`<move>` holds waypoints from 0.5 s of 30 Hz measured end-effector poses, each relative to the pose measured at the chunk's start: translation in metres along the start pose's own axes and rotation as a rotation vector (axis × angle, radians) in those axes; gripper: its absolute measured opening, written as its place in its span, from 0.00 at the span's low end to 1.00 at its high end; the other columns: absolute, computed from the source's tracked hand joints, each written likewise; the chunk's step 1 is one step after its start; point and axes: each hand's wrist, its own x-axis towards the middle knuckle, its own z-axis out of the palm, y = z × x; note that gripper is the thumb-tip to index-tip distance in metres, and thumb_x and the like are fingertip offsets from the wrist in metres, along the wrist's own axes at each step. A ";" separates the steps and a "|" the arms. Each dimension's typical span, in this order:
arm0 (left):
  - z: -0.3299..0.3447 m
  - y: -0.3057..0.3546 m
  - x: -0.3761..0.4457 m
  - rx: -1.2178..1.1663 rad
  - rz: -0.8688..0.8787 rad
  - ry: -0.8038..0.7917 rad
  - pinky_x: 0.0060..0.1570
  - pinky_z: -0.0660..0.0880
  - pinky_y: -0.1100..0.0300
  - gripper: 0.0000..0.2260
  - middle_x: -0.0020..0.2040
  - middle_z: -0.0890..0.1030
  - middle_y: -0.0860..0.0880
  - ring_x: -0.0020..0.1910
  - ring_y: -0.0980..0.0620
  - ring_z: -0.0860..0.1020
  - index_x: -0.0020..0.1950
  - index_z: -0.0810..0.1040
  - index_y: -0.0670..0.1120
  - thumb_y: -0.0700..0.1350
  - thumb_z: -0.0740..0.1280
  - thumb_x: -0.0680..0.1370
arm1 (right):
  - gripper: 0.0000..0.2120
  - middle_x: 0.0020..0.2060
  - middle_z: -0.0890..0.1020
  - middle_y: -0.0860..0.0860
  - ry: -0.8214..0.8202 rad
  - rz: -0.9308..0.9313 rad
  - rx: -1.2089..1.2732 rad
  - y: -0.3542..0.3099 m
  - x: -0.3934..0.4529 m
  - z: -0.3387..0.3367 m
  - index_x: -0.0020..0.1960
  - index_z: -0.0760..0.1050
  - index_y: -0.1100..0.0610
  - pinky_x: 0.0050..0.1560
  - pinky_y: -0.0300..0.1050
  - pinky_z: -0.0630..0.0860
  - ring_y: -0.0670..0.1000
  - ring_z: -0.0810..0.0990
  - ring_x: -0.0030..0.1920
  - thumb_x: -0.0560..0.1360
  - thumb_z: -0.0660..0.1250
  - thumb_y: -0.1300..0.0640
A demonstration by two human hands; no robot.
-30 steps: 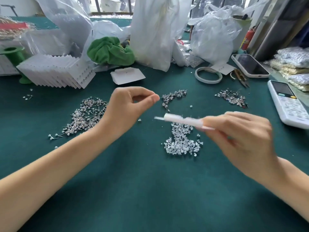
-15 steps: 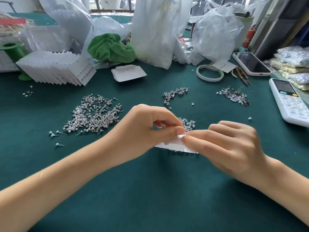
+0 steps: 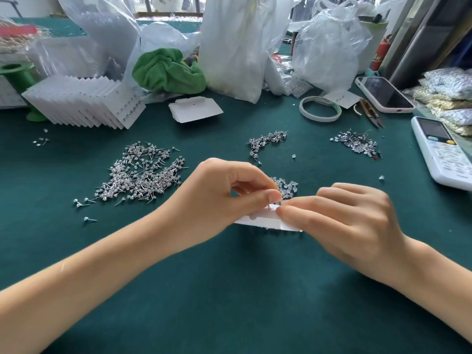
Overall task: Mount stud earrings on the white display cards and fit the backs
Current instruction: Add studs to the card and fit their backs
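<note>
Hands met over the bench's middle: my left hand (image 3: 224, 200) and right hand (image 3: 339, 221) both pinched one white display card (image 3: 265, 222), fingertips touching at its upper edge. I judged a stud post was being worked there, though it was too small to confirm. The card's long axis ran left to right, directly beneath both thumbs. Beyond lay clear backs (image 3: 287, 186), farther left the stud earrings (image 3: 143, 175).

A white display card (image 3: 265, 222) is held over a green table (image 3: 229, 290) by left hand (image 3: 224, 198) & right hand (image 3: 342, 218), fingertips pinched together at its top edge; stud earrings (image 3: 143, 175) are heaped to the left.
</note>
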 end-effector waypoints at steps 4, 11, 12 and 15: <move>0.001 -0.001 0.000 -0.028 -0.022 0.003 0.35 0.68 0.74 0.05 0.31 0.81 0.50 0.27 0.62 0.74 0.39 0.82 0.48 0.40 0.71 0.73 | 0.17 0.35 0.83 0.54 -0.011 0.008 0.012 0.000 0.000 0.000 0.42 0.83 0.61 0.25 0.42 0.69 0.55 0.70 0.25 0.81 0.58 0.64; 0.002 -0.001 -0.001 -0.051 -0.046 -0.008 0.34 0.69 0.74 0.05 0.32 0.82 0.48 0.27 0.61 0.74 0.39 0.83 0.48 0.40 0.71 0.73 | 0.16 0.34 0.83 0.53 -0.016 0.003 0.003 0.000 -0.001 -0.001 0.42 0.83 0.61 0.26 0.41 0.68 0.55 0.70 0.25 0.81 0.58 0.64; 0.002 -0.001 -0.001 -0.044 -0.043 -0.007 0.34 0.68 0.74 0.05 0.31 0.81 0.48 0.27 0.61 0.74 0.39 0.83 0.48 0.40 0.71 0.73 | 0.17 0.34 0.83 0.53 -0.014 0.002 0.005 0.000 0.000 -0.001 0.42 0.83 0.61 0.26 0.41 0.68 0.55 0.70 0.25 0.81 0.58 0.65; 0.002 0.000 -0.001 -0.038 -0.040 -0.002 0.35 0.68 0.75 0.04 0.31 0.81 0.49 0.27 0.61 0.74 0.39 0.82 0.47 0.40 0.71 0.73 | 0.17 0.34 0.83 0.54 -0.011 0.003 0.016 0.000 0.000 -0.001 0.42 0.83 0.62 0.25 0.41 0.69 0.55 0.70 0.25 0.80 0.57 0.65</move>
